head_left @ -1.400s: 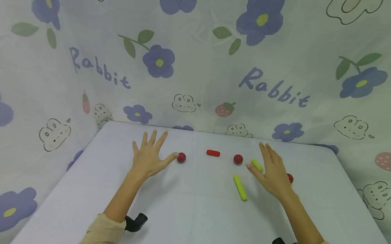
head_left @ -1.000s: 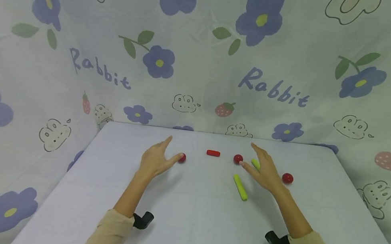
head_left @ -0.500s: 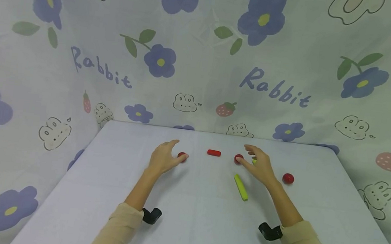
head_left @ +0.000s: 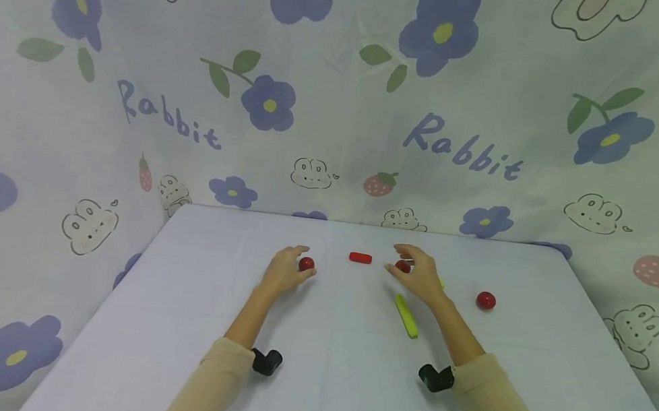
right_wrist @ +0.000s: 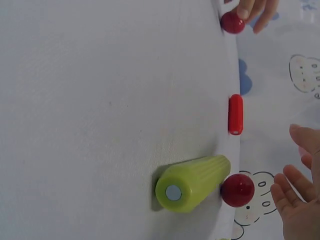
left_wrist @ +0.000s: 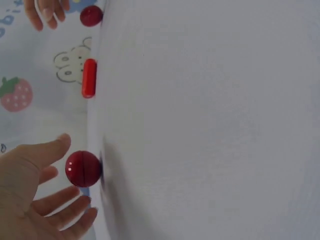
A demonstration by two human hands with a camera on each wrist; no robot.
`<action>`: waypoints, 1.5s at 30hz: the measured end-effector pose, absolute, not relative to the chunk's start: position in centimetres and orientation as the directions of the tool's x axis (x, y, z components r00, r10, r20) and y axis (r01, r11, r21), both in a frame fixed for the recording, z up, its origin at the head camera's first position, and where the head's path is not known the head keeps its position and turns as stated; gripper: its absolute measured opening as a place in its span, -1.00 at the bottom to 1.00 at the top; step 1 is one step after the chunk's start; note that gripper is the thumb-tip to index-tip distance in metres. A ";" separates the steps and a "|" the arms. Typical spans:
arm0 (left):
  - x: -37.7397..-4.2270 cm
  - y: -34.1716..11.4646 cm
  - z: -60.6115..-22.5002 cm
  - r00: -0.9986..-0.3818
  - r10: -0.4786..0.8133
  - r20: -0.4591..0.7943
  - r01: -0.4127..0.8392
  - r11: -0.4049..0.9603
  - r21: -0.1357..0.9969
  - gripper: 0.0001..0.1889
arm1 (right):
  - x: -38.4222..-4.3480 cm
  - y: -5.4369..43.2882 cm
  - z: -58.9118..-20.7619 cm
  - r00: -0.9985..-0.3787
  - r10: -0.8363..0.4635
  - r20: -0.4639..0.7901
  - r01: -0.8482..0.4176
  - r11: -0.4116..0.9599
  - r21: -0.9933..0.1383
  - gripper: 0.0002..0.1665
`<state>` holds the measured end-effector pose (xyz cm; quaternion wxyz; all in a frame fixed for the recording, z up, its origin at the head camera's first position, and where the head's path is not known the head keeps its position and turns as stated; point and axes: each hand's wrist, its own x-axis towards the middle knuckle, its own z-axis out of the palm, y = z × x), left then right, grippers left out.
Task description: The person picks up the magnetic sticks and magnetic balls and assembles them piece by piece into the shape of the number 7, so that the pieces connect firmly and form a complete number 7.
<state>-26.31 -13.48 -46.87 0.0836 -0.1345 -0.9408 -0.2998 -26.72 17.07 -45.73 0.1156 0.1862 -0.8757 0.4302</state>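
My left hand [head_left: 282, 272] is beside a glossy red ball [head_left: 306, 264], thumb and fingers parted around it. In the left wrist view a gap shows between the fingertips and this ball [left_wrist: 83, 169]. My right hand [head_left: 421, 278] hovers by a second red ball [head_left: 402, 266], its fingers loosely bent and holding nothing. The right wrist view shows that ball [right_wrist: 238, 190] apart from the fingers. A yellow-green ribbed stick [head_left: 406, 316] lies in front of the right hand. Behind that hand, another yellow-green piece [head_left: 442, 283] is mostly hidden.
A short red stick [head_left: 360, 258] lies between the two hands near the back of the white table [head_left: 323, 367]. A third red ball [head_left: 486, 301] sits to the right. A patterned cloth [head_left: 342, 98] hangs behind the table. Black wrist cameras [head_left: 267, 362] stick out from both sleeves.
Both hands have moved inward, the left to the right and the right to the left, and their spread fingers have bent. The balls and sticks stay in place.
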 end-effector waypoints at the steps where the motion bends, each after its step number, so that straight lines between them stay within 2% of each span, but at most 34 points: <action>1: -26.4 -13.4 -47.1 -0.952 0.199 0.234 0.299 0.780 0.549 -0.45 | -26.8 16.9 -45.8 -0.902 -0.229 0.365 -0.429 0.555 -0.713 -0.44; 13: -26.7 -12.8 -48.3 -0.960 0.155 0.233 0.268 0.746 0.610 -0.59 | -28.0 15.3 -46.3 -0.923 -0.236 0.303 -0.384 0.533 -0.754 -0.44; 17: -26.7 -12.7 -48.5 -0.962 0.135 0.237 0.259 0.721 0.642 -0.61 | -28.5 14.8 -46.9 -0.914 -0.255 0.315 -0.404 0.513 -0.757 -0.46; 23: -26.4 -13.0 -49.3 -0.962 0.074 0.263 0.256 0.580 0.773 -0.56 | -28.9 13.8 -47.3 -0.906 -0.282 0.316 -0.420 0.507 -0.752 -0.47; 27: -26.1 -13.3 -49.8 -0.955 0.052 0.292 0.278 0.500 0.820 -0.57 | -29.1 13.2 -47.6 -0.907 -0.292 0.302 -0.417 0.534 -0.735 -0.45; 36: -25.7 -13.3 -49.9 -0.950 0.067 0.305 0.301 0.456 0.837 -0.59 | -30.0 12.2 -48.5 -0.904 -0.283 0.322 -0.428 0.606 -0.670 -0.46; 45: -25.6 -13.3 -50.2 -0.955 0.051 0.292 0.284 0.443 0.850 -0.58 | -30.5 11.1 -49.0 -0.955 -0.226 0.190 -0.295 0.697 -0.654 -0.46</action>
